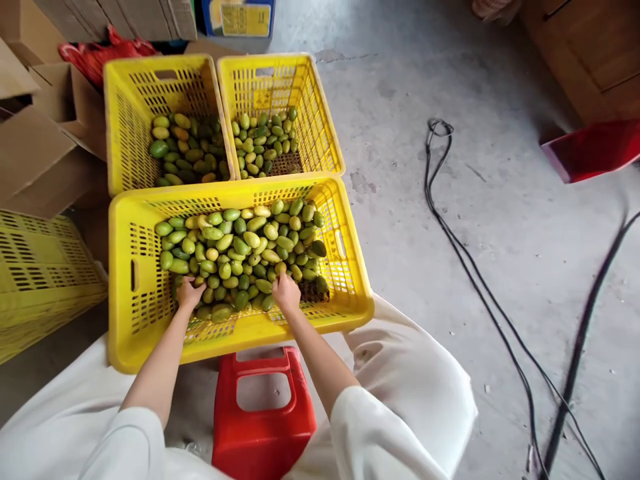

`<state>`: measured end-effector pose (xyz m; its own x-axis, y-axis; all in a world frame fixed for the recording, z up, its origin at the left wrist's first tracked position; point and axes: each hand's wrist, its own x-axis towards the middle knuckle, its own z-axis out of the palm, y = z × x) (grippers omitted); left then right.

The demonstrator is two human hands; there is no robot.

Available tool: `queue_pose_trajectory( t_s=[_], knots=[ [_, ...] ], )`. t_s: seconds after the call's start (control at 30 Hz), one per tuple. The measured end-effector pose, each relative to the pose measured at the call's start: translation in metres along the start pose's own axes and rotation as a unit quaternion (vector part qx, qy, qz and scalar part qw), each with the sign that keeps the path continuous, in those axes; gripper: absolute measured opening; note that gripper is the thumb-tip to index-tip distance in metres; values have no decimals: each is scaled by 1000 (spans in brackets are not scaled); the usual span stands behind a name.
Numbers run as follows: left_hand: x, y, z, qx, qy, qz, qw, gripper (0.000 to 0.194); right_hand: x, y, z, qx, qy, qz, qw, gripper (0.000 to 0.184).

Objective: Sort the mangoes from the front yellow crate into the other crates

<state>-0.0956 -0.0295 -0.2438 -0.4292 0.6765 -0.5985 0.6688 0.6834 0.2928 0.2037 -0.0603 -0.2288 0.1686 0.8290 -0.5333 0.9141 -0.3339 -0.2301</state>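
A yellow plastic crate [240, 193] in front of me holds many small oval fruits [239, 245], green to yellow. Inside its near left part, my left hand [189, 293] is curled around an oval fruit, its fingertips partly hidden among the others. My right hand [287, 293] is closed at the near edge of the pile, right of centre, with a yellowish oval fruit at its fingertips. Beside that hand, a brown patch of the crate floor [313, 292] shows.
Behind stand two more yellow crates, one at left [130, 127] and one at right [320, 127], both with similar fruits. A red stool [263, 427] is between my legs. Cardboard boxes [40, 153] and another yellow crate [45, 273] lie left. Black cables [465, 250] cross the floor.
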Motion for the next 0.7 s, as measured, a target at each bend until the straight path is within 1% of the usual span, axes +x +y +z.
queue_pose_trajectory(
  t_s=[0.07,0.13,0.2,0.33,0.4,0.47,0.57,0.67,0.7],
  knots=[
    [0,-1,0,1,0,-30,1000,35,26,1,5,10,40,2,999,35],
    [0,-3,1,-2,-1,-40,999,37,49,3,10,19,67,-8,998,38],
    [0,-4,3,-6,0,-45,999,39,64,5,17,24,83,-10,996,45],
    [-1,-5,6,-20,5,-56,998,39,72,14,26,24,98,-40,994,45],
    [-1,-4,7,-31,10,-66,997,39,73,16,25,21,101,-71,992,46],
    [-1,-4,5,-46,18,-79,996,38,79,13,21,17,104,-106,989,48],
    [-1,-4,1,-75,38,-102,991,34,99,-3,7,11,110,-158,981,51],
    [-2,-6,-2,-112,73,-123,983,31,130,-35,-8,3,109,-215,971,52],
    [-3,-6,-2,-126,89,-120,981,32,140,-48,-13,-1,104,-235,967,50]
  ],
)
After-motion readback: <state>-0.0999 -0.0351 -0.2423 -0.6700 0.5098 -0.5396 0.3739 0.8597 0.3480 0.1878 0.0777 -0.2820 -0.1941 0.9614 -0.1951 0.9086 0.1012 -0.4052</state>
